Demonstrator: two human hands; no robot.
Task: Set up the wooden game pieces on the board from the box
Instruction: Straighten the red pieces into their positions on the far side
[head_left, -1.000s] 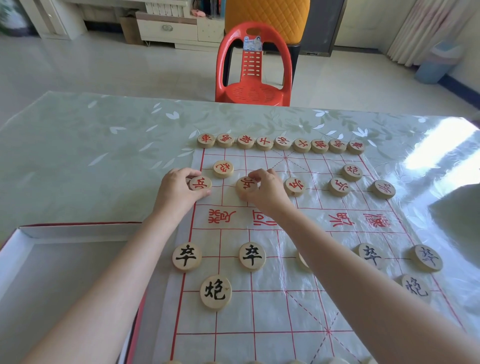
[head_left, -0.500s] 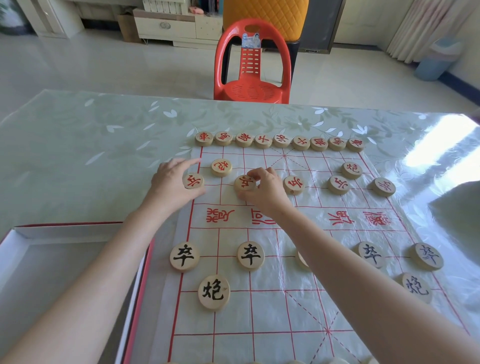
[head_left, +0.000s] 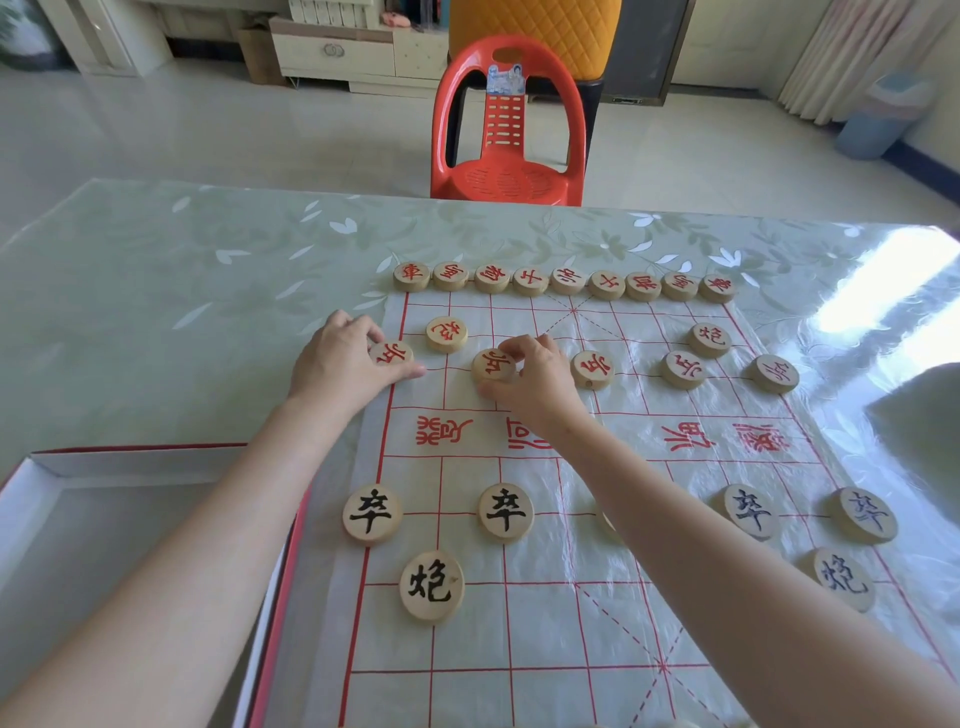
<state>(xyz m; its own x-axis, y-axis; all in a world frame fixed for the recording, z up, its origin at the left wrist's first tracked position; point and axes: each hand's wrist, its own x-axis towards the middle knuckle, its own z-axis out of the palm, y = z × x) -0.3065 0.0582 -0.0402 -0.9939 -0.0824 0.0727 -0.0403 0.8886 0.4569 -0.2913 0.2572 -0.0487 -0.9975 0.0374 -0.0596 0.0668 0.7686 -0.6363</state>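
Step in hand: seating 2 red soldiers on the far row of the paper board (head_left: 545, 623). The left hand (head_left: 340, 364) pinches the edge-file soldier (head_left: 393, 354), and the right hand (head_left: 537, 382) pinches the neighbouring soldier (head_left: 491, 364). The next move likely calls for centring each on its line crossing, then letting go.

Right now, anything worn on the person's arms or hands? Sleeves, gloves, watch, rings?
Nothing worn that shows. The left forearm and right forearm are bare down to the frame edge, no sleeves in view. The left hand and right hand have no gloves, and no watch, bracelet or ring is visible. No markings either.
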